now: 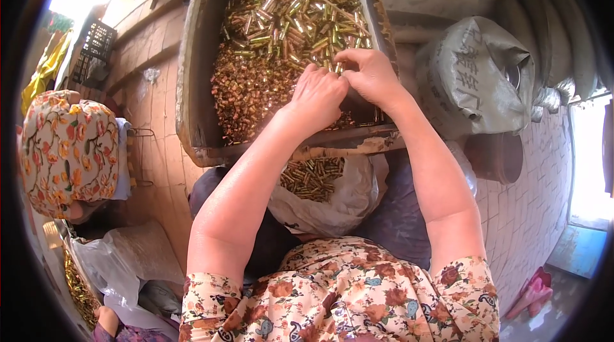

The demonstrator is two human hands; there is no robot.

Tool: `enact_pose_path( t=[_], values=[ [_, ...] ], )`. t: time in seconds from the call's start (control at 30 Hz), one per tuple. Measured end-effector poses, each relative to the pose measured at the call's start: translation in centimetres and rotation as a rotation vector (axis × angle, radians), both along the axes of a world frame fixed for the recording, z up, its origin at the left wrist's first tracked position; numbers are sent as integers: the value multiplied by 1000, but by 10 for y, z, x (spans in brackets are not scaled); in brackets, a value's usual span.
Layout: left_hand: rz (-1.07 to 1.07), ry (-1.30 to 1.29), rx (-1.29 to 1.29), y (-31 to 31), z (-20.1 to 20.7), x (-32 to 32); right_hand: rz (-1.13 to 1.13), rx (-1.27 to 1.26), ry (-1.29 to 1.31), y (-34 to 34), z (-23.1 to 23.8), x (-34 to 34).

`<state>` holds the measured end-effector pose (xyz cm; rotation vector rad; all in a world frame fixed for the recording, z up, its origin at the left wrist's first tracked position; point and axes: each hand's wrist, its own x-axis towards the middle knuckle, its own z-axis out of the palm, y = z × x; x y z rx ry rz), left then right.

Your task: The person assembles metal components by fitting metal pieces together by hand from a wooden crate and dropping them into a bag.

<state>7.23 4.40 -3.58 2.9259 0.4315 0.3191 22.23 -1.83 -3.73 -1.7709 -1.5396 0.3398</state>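
Brass-toned tube (339, 68) seems pinched in the right hand (373, 77), near the right edge of the worn tray (377, 144); left hand (320, 95) is bunched alongside, can't tell on what. Loads left, I'd guess: slim shiny tubes (288, 19) heaped toward the far edge, stubby coppery bits (240, 95) filling the near-left corner. Crinkly white bag (358, 198) below already holds a pile (311, 179), probably finished.

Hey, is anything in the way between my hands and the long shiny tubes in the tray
Nothing visible. Your left hand and right hand are together at the near edge of the long tubes, forearms above the tray's near rim.
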Motion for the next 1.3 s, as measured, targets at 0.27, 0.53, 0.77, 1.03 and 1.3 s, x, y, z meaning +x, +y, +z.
enact_pose_path(
  t=[0.27,0.53,0.77,1.03,1.3],
  values=[
    [126,-236,-239,-4,10,-14,-54,-3,839,-25,20,-3],
    [347,-542,-1232,-6,28,-42,-67,32,1032,-42,29,-17],
    [326,-726,-1470,-10,28,-50,-43,39,1063,-46,30,-36],
    [326,-778,-1580,-11,27,-54,-69,48,1170,-47,34,-42],
    [281,-797,-1711,-10,28,-53,-29,80,1117,-50,33,-42]
  ],
)
